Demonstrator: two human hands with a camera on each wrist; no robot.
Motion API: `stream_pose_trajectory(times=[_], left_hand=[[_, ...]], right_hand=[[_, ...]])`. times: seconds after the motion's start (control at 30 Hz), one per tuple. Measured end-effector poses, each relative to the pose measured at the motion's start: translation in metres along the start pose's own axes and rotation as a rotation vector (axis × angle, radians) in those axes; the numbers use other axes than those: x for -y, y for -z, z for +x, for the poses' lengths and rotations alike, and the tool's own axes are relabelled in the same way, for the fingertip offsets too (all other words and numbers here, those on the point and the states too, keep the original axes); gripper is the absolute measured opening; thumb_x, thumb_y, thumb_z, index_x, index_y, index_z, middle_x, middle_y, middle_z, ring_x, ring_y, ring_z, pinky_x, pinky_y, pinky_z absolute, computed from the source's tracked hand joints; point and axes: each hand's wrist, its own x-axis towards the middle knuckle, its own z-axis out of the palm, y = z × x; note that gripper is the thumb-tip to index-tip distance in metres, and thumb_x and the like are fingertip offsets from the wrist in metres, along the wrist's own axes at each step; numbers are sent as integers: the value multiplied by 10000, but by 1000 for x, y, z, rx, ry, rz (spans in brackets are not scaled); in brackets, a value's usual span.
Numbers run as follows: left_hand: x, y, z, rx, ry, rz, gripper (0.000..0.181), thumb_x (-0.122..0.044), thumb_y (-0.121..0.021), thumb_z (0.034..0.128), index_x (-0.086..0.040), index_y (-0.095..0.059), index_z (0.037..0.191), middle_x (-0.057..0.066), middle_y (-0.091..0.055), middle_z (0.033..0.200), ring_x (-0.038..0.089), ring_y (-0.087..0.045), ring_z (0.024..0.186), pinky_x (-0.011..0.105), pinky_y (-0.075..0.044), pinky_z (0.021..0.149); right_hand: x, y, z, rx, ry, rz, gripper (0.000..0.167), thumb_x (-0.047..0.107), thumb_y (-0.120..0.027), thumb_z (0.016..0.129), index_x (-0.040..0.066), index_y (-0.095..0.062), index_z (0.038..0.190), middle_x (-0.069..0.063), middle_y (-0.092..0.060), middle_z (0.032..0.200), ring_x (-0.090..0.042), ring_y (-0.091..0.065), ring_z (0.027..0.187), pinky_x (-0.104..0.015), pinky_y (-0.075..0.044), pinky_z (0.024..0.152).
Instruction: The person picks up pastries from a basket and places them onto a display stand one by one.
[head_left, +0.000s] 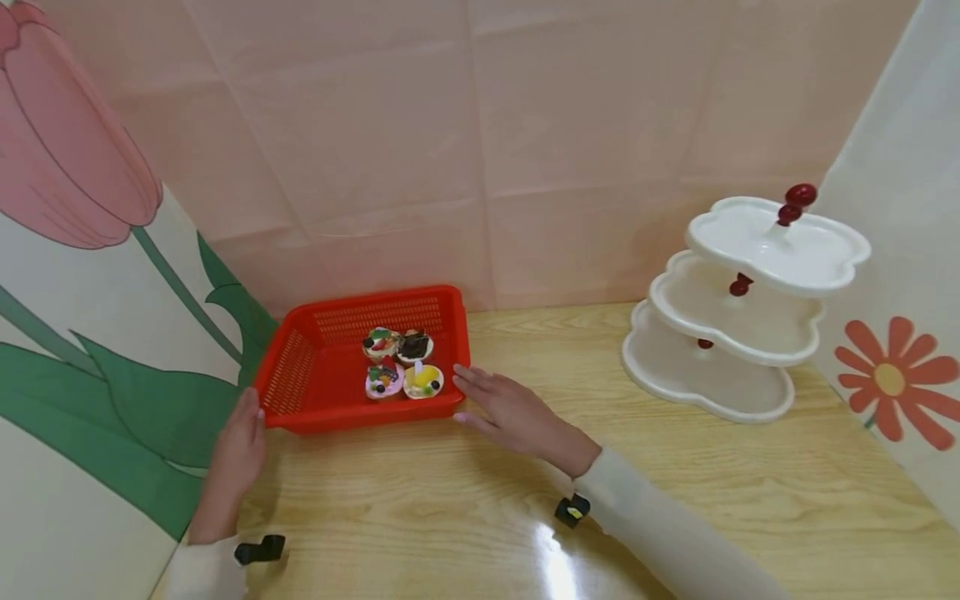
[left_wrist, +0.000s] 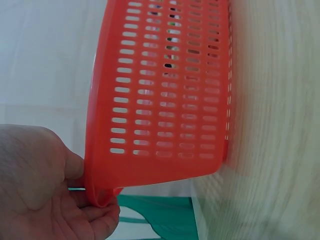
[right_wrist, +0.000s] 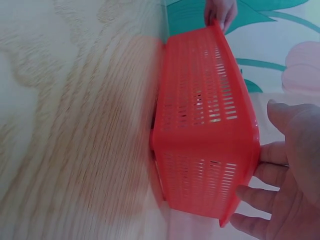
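Note:
A red plastic basket [head_left: 330,417] sits on the wooden table, with several small decorated cakes [head_left: 423,382] grouped at its right side. My left hand [head_left: 242,442] grips the basket's front left corner; in the left wrist view the fingers of the left hand [left_wrist: 50,195] curl under the rim of the basket [left_wrist: 165,170]. At the right side, my right hand [head_left: 517,414] has its fingers extended against the rim. The right wrist view shows the right hand [right_wrist: 285,180] with fingertips at the edge of the basket [right_wrist: 205,137] and the thumb apart from it.
A white three-tier stand [head_left: 735,312] with red knobs is at the right of the table [head_left: 420,517]. Behind the table hangs a pink backdrop [head_left: 390,167]. Panels with a printed tulip [head_left: 82,142] and a red flower [head_left: 891,379] stand at the two sides.

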Motion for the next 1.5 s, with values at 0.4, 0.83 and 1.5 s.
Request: stream_pose_trajectory(times=[0.4,0.83,1.5], left_hand=[[-37,-5,-14,54,90,17,493,-113,-283,1090,220,-249,1452,422,-219,1525,574,-251,1402,678,-274,1099],[-69,-22,-24,76,116,90,481,-77,-344,1068,190,-281,1464,370,-244,1553,522,-310,1408,650,-355,1065],[-118,-42,-33,104,92,123,490,-105,-354,1070,162,-294,1476,329,-248,1575,484,-476,1309,570,-527,891]], right_hand=[[-8,10,-29,-23,-65,73,705,637,-375,996,164,-421,1518,31,-340,1607,-234,-400,1450,-467,-387,1147],[-13,20,-67,-93,-68,33,645,582,-404,1014,133,-495,1467,-3,-424,1560,-242,-450,1415,-475,-424,1113],[-27,34,-118,-211,-91,3,500,436,-567,997,135,-586,1396,-2,-529,1483,-232,-569,1304,-459,-529,977]])
